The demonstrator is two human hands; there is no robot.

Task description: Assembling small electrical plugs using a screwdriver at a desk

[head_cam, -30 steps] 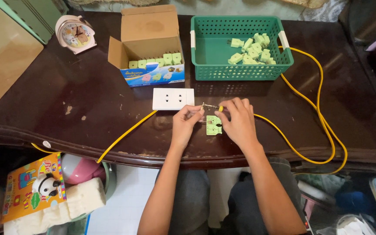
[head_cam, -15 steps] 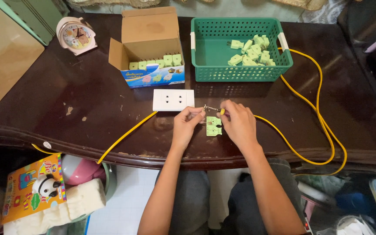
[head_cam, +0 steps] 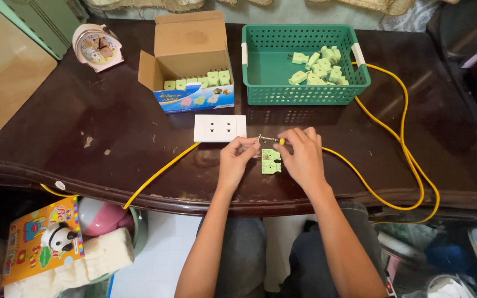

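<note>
While left hand (head_cam: 237,160) pinches green socket part (head_cam: 270,161) steady near surface front edge, right hand (head_cam: 303,157) grips small screwdriver (head_cam: 270,139), tip over part; white outlet plate (head_cam: 220,128) just beside.

A dark, worn wooden table (head_cam: 56,138) is seen under even light. White tiled floor (head_cam: 167,243) is shown beneath it, and a green cabinet (head_cam: 45,22) is set at the upper left.
</note>
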